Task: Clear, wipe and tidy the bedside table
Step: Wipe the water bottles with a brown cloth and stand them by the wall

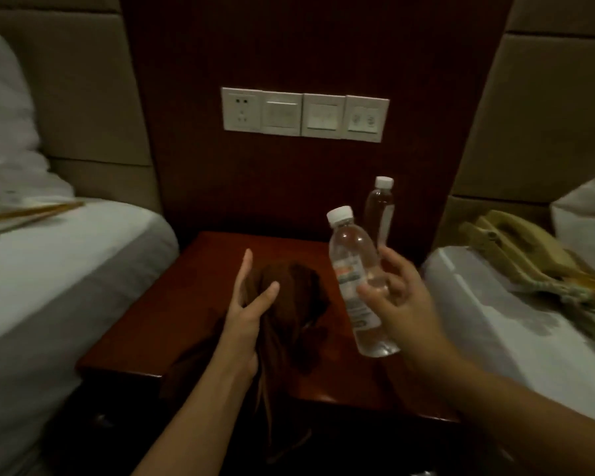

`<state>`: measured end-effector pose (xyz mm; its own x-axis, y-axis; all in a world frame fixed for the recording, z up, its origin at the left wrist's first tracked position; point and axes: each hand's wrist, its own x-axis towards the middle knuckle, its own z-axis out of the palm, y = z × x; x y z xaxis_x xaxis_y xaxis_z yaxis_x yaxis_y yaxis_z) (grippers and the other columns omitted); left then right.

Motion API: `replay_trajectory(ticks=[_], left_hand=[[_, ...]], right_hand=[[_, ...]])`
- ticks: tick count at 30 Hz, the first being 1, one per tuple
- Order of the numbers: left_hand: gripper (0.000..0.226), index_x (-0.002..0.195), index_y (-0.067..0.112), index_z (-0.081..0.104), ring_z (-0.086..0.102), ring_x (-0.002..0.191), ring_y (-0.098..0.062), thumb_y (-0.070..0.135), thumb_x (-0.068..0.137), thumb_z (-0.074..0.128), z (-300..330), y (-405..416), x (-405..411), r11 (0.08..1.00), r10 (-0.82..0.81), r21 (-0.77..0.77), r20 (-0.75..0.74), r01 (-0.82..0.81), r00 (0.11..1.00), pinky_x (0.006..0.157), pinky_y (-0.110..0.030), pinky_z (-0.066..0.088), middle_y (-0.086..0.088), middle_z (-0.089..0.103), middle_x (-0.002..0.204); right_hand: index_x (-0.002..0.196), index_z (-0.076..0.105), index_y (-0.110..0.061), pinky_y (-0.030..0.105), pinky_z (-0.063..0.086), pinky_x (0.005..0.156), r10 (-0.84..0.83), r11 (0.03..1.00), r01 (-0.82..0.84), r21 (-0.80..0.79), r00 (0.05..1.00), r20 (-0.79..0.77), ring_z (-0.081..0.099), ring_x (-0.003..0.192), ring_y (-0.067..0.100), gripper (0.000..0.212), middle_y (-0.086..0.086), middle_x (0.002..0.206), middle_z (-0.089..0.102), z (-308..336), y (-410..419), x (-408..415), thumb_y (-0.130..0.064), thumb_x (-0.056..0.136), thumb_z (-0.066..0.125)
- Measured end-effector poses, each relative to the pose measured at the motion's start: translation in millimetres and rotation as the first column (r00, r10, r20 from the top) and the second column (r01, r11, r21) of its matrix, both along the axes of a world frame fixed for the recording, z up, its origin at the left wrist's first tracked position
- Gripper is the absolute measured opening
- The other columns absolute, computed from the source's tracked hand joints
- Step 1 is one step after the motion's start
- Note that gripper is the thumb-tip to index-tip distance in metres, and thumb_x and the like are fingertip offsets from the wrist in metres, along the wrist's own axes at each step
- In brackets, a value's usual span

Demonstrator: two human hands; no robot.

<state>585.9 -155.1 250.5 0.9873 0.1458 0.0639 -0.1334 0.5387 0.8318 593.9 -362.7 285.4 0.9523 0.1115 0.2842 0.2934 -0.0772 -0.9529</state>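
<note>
My left hand (pixel 251 314) grips a dark brown cloth (pixel 289 304) over the shiny red-brown wooden bedside table (pixel 193 269), with my pointer finger and thumb sticking out straight. My right hand (pixel 397 297) holds a clear plastic water bottle with a white cap (pixel 356 280), tipped a little, above the table's right side. A second clear bottle with a white cap (pixel 380 211) stands at the back right corner. An old yellow phone (pixel 519 249) lies on the white bed (pixel 478 304) to the right.
</note>
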Motion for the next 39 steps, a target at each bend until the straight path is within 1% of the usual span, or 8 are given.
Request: replay_trajectory(ticks=[4,9,12,23,28,32,36,39], left_hand=[[0.096,0.131,0.069,0.021,0.051,0.124,-0.025,0.033,0.065,0.081,-3.6,-4.1,-2.6,0.998,0.048,0.031,0.068,-0.05,0.997,0.096,-0.056,0.046,0.002,0.043,0.142],[0.118,0.139,0.056,-0.017,0.031,0.126,0.005,0.021,0.072,0.073,1.8,-21.2,-1.9,0.926,0.33,0.153,0.113,-0.345,0.937,0.07,-0.008,0.048,0.023,0.009,0.146],[0.12,0.143,0.052,-0.011,0.021,0.139,-0.01,0.03,0.066,0.078,0.0,-20.6,2.7,0.864,0.461,0.175,0.099,-0.472,0.882,0.085,-0.015,0.04,0.013,0.0,0.158],[0.111,0.142,0.058,-0.002,0.03,0.133,-0.007,0.013,0.076,0.076,-5.9,-18.1,6.9,0.851,0.48,0.174,0.126,-0.496,0.868,0.084,-0.019,0.045,0.017,0.01,0.154],[0.114,0.143,0.054,-0.002,0.031,0.122,-0.001,0.008,0.074,0.076,-6.1,-17.1,7.7,0.869,0.458,0.159,0.103,-0.469,0.883,0.075,-0.013,0.043,0.016,0.014,0.151],[0.121,0.145,0.052,-0.002,0.045,0.102,0.006,0.007,0.068,0.08,-4.6,-16.9,7.4,0.871,0.465,0.136,0.079,-0.471,0.882,0.062,-0.009,0.047,0.022,0.03,0.13],[0.113,0.147,0.046,0.005,0.055,0.101,-0.004,0.0,0.072,0.075,-5.3,-13.0,9.2,0.899,0.429,0.077,0.042,-0.431,0.902,0.068,-0.019,0.054,0.015,0.044,0.125],[0.112,0.148,0.043,0.004,0.053,0.115,-0.013,0.002,0.073,0.075,-6.0,-12.6,9.4,0.918,0.384,0.091,0.041,-0.386,0.923,0.076,-0.023,0.051,0.004,0.041,0.139]], right_hand=[[0.125,0.04,-0.043,0.014,0.052,0.067,0.105,0.993,-0.101,-0.061,0.992,0.068,0.057,0.098,-0.014,0.058,-0.02,0.116,0.055,-26.0,61.2,16.9,-0.023,0.08,0.07],[0.131,0.03,-0.054,0.016,0.039,0.097,0.21,0.939,-0.133,-0.318,0.953,0.219,0.037,0.128,-0.009,0.048,-0.02,0.142,0.039,-45.6,89.9,24.6,-0.04,0.091,0.052],[0.133,0.021,-0.059,0.015,0.022,0.105,0.311,0.871,-0.172,-0.46,0.917,0.248,0.016,0.135,-0.014,0.054,-0.038,0.145,0.017,-47.4,88.8,18.1,-0.031,0.091,0.04],[0.128,0.038,-0.038,0.011,0.048,0.083,0.476,0.823,-0.517,-0.237,0.854,-0.211,0.054,0.112,-0.007,0.037,-0.017,0.126,0.051,-41.2,52.7,19.5,-0.022,0.095,0.046],[0.124,0.041,-0.037,0.028,0.046,0.099,0.275,0.879,-0.246,-0.409,0.961,0.011,0.05,0.118,0.001,0.046,-0.021,0.126,0.047,-52.5,64.1,8.7,-0.019,0.087,0.062],[0.125,0.037,-0.017,0.022,0.048,0.074,0.246,0.661,0.238,-0.712,0.828,0.505,0.054,0.105,0.02,0.062,0.008,0.121,0.052,-70.5,71.2,9.5,-0.023,0.075,0.073],[0.115,0.037,-0.038,0.02,0.049,0.075,0.318,0.81,-0.304,-0.501,0.946,-0.061,0.053,0.106,0.008,0.042,-0.01,0.12,0.047,-33.0,61.9,18.3,-0.052,0.08,0.056],[0.133,0.034,-0.041,0.022,0.046,0.085,0.461,0.784,-0.592,-0.187,0.757,-0.464,0.056,0.111,0.005,0.05,-0.014,0.125,0.054,-19.6,50.4,27.5,-0.05,0.086,0.048]])
